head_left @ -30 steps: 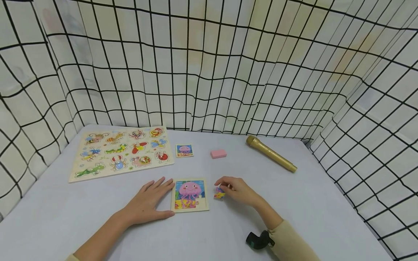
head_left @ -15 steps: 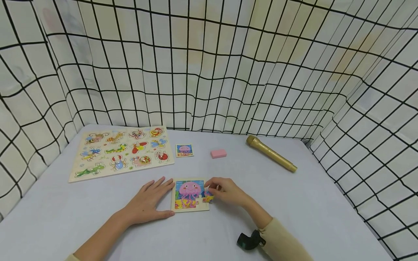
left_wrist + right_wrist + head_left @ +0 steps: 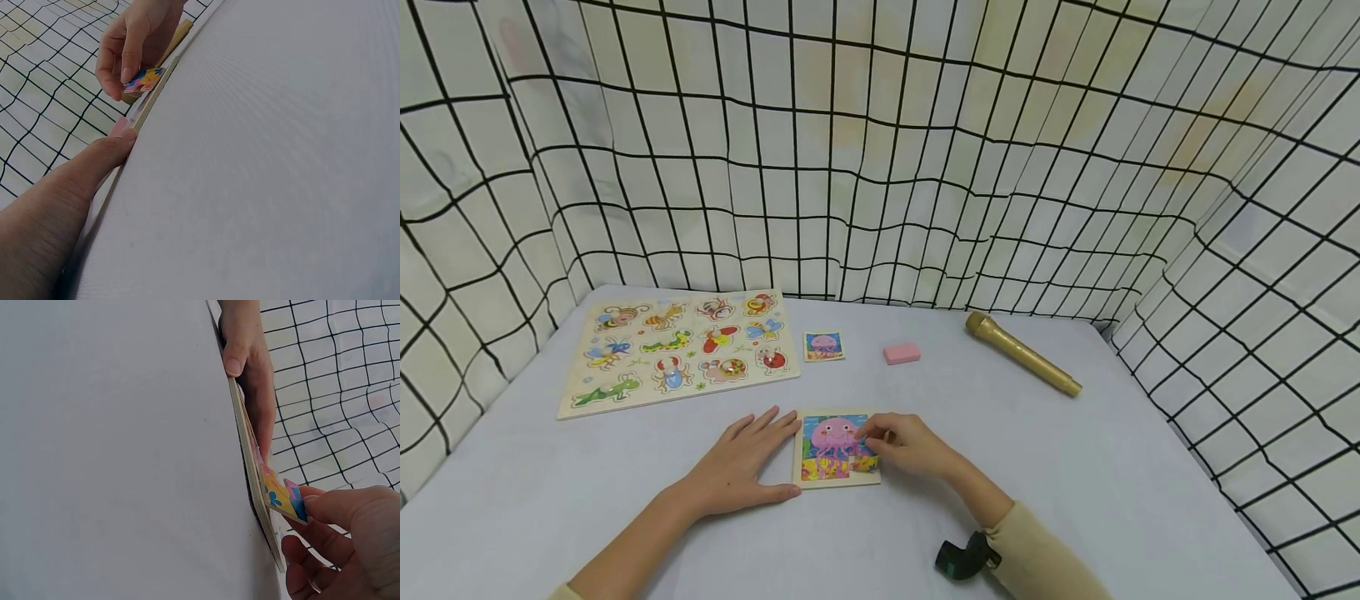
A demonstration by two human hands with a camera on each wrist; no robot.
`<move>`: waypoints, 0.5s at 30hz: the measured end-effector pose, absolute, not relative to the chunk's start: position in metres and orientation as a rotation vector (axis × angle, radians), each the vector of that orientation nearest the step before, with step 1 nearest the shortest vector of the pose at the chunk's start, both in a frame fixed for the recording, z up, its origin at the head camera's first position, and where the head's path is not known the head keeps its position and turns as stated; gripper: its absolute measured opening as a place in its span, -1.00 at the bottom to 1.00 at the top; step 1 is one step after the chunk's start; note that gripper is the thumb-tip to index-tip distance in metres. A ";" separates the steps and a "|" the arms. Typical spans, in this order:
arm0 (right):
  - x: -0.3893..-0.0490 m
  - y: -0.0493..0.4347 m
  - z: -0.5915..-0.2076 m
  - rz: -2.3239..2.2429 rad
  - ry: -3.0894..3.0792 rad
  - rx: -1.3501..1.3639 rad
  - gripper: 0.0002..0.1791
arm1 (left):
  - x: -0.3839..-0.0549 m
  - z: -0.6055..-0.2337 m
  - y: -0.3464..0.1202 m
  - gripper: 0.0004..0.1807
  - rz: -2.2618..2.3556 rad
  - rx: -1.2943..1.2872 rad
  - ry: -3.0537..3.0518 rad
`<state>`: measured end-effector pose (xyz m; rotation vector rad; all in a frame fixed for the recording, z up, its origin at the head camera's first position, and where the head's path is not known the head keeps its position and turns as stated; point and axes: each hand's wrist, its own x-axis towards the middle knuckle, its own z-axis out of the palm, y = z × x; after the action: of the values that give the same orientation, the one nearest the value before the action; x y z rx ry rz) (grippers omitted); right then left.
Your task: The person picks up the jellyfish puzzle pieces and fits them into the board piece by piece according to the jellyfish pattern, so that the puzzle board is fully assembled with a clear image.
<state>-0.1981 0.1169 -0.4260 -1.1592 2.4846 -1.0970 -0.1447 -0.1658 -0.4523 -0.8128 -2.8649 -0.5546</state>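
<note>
A small square jigsaw board point(image 3: 838, 484) with a pink jellyfish picture lies flat on the table. Along its left edge rests my left hand point(image 3: 737, 462), fingers and thumb spread, thumb tip at the near left corner. My right hand point(image 3: 913, 446) pinches a yellow, blue and pink jigsaw piece point(image 3: 284, 499) between thumb and fingers. That piece is tilted over the lower right part of the board, and the right fingers hide the board's upper right side. In the left wrist view the jigsaw piece point(image 3: 147, 79) shows just above the board's edge.
Behind the board lie a small jellyfish picture card point(image 3: 824, 347) and a pink block point(image 3: 902, 353). A large wooden insect puzzle point(image 3: 681, 354) lies at the back left, a gold microphone point(image 3: 1024, 353) at the back right. Black netting point(image 3: 880, 225) encloses the table's back and sides.
My right hand has moved left with the jigsaw piece, from the table beside the board to above the board's lower right part. The left hand has stayed still.
</note>
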 end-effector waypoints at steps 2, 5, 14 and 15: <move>-0.198 0.115 -0.426 -1.091 2.485 -1.156 -0.85 | -0.145 -0.452 -0.166 0.03 -0.553 -0.812 -2.867; -0.197 0.114 -0.426 -1.083 2.488 -1.154 -0.86 | -0.145 -0.452 -0.166 0.03 -0.549 -0.812 -2.869; -0.197 0.110 -0.431 -1.117 2.476 -1.169 -0.87 | -0.145 -0.452 -0.166 0.03 -0.554 -0.811 -2.871; -0.197 0.110 -0.431 -1.116 2.476 -1.166 -0.87 | -0.145 -0.452 -0.166 0.03 -0.556 -0.809 -2.873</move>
<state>-0.1966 0.1100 -0.4312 -1.1656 2.4755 -1.1161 -0.1450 -0.1660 -0.4518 -0.8088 -2.8731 -0.5559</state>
